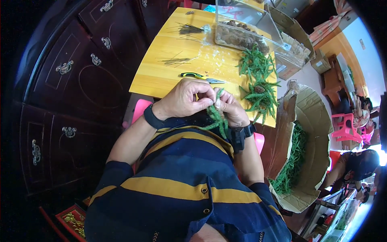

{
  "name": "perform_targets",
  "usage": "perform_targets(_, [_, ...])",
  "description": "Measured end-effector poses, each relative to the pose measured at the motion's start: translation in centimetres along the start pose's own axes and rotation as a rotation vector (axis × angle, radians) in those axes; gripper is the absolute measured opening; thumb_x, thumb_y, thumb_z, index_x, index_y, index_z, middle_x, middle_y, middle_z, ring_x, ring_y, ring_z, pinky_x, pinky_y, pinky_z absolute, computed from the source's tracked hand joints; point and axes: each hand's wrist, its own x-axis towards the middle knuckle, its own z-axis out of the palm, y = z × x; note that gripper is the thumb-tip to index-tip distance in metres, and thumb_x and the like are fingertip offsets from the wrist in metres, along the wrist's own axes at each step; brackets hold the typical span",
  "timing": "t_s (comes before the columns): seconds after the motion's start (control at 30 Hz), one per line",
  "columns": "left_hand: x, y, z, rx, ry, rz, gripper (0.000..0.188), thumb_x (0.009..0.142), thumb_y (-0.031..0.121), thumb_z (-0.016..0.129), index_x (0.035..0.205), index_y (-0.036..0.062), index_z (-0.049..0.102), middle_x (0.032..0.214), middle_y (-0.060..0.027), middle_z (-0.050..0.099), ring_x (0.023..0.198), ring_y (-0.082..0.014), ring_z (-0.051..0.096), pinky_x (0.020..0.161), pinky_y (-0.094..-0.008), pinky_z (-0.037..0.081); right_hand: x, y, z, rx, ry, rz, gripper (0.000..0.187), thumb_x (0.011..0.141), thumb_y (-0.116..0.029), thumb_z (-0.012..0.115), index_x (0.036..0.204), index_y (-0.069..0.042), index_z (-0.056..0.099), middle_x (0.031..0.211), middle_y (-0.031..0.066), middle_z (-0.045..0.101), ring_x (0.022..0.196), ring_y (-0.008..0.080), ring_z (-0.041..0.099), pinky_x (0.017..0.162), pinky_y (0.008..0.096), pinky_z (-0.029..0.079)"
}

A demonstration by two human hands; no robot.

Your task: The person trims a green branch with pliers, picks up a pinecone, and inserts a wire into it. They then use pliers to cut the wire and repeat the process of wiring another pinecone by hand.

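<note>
navy shirt with mustard stripes [177, 161] is closest, worn by a person bent over handwork. just beyond it, the left hand [188, 97] and right hand [230, 107] meet, thumbs and fingers pinching the upper end of a green sprig [218, 117] that hangs between them. past the hands, on a yellow table [151, 76], i see pliers [196, 75], leafy green bunches [258, 66] to the right, thin dark strands [175, 61], and farther back a clear bin [238, 16] holding brown cones [246, 39].
</note>
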Motion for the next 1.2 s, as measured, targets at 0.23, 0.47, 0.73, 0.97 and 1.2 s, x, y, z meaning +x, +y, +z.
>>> perform_targets(0.23, [-0.3, -0.2, 0.6, 0.058, 0.142, -0.044, 0.004, 0.084, -0.002, 0.066, 0.085, 0.0016, 0.065, 0.074, -0.0009, 0.060, 0.062, -0.0065, 0.053, 0.054, -0.0233, 0.041, 0.6, -0.9, 1.1, 0.097, 0.089, 0.080, 0.045, 0.095, -0.027, 0.069, 0.131, -0.004, 0.053, 0.108, 0.0049, 0.065, 0.092, 0.0111, 0.062, 0.079, 0.0269, 0.051])
perform_targets(0.47, [-0.3, -0.9, 0.4, 0.037, 0.342, -0.199, 0.004, 0.085, -0.001, 0.065, 0.082, -0.0003, 0.063, 0.067, -0.0008, 0.056, 0.060, -0.0057, 0.050, 0.055, -0.0242, 0.042, -0.6, -4.6, 3.9, -0.512, 0.385, -0.449, 0.049, 0.096, -0.023, 0.066, 0.139, -0.005, 0.051, 0.123, 0.0079, 0.064, 0.116, 0.0136, 0.056, 0.099, 0.0327, 0.045])
perform_targets(0.73, [-0.6, -1.5, 1.0, -0.055, 0.297, -0.262, 0.004, 0.094, 0.001, 0.062, 0.090, 0.0006, 0.063, 0.079, 0.0062, 0.057, 0.068, 0.0004, 0.049, 0.059, -0.0181, 0.041, 0.0, -2.2, 3.9, -0.820, 0.258, -0.210, 0.043, 0.093, -0.026, 0.070, 0.128, -0.003, 0.061, 0.118, 0.0084, 0.067, 0.110, 0.0154, 0.062, 0.093, 0.0288, 0.048])
perform_targets(0.97, [-0.5, -1.0, 0.6, -0.252, 0.143, -0.311, 0.005, 0.096, 0.005, 0.063, 0.093, 0.0009, 0.063, 0.082, 0.0051, 0.059, 0.071, -0.0005, 0.052, 0.064, -0.0182, 0.045, 0.1, -2.1, 2.4, 0.004, 0.156, 0.049, 0.027, 0.095, -0.023, 0.065, 0.113, -0.003, 0.065, 0.097, 0.0060, 0.069, 0.083, 0.0149, 0.065, 0.081, 0.0314, 0.054])
perform_targets(1.2, [-0.5, -0.5, 0.2, -0.283, 0.077, -0.250, 0.005, 0.096, 0.006, 0.064, 0.097, 0.0010, 0.064, 0.084, 0.0043, 0.060, 0.074, -0.0016, 0.053, 0.067, -0.0190, 0.046, -0.4, -0.6, 1.7, 0.501, 0.005, 0.243, 0.023, 0.095, -0.019, 0.063, 0.111, -0.003, 0.065, 0.091, 0.0034, 0.068, 0.079, 0.0142, 0.064, 0.077, 0.0308, 0.054])
